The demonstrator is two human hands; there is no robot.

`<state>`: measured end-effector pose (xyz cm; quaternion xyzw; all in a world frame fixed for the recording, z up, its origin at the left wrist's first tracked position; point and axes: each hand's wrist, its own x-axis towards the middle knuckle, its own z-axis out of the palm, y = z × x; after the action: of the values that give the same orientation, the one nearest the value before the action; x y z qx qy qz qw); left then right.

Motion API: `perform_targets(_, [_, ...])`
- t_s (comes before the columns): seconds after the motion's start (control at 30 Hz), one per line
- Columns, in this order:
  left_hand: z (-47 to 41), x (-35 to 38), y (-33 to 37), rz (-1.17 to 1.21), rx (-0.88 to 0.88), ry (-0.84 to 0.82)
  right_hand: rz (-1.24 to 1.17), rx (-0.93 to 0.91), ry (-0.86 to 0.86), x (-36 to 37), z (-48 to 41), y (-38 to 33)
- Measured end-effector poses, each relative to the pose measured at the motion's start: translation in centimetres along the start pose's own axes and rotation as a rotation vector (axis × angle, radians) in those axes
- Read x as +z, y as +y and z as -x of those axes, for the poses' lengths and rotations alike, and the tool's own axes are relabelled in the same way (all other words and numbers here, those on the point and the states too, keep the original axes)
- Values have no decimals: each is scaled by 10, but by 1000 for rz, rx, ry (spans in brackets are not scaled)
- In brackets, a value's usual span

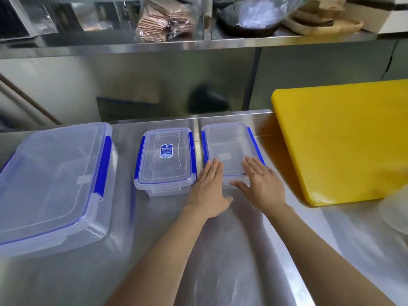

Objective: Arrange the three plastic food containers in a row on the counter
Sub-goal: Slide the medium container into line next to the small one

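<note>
Stainless steel counter (154, 250) fills the near part of the scene, with two bare forearms reaching across it. Further in, the left hand (208, 191) and the right hand (262, 184) lie flat with fingers spread, a little apart from each other, pressing on the near edge of the right-hand clear plastic container with blue side clips (229, 146); neither hand is closed around it. Just left of that one sits the small clear lidded container with a blue label (165, 160), with a narrow gap between them. Well to the left lies the large clear lidded container with blue clips (53, 186), angled slightly and coming nearer than the other two. A thick yellow plastic cutting board (344, 140) lies to the right. Beyond, a steel shelf (198, 44) carries bagged goods.

All three containers already stand side by side, so the row looks nearly done; what seems left is squaring the right container and perhaps straightening the large one.
</note>
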<state>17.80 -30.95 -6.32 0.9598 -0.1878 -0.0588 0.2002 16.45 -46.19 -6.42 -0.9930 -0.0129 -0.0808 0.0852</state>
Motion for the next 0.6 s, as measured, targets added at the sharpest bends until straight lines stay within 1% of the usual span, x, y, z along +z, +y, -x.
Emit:
perform_targets(0.2, [-7,5,15,38,12,-20,-18,0,59,-9,7,17])
perform_targets(0.37, [-23,17,44,60,84,-50,4,48,47,-19,11,52])
perform_targets(0.43, [-28,21,54,64,106,-56,25,51,11,-25,11,62])
perform_targets(0.6, [-32,26,63,24,100,-79,13,33,12,-29,10,70])
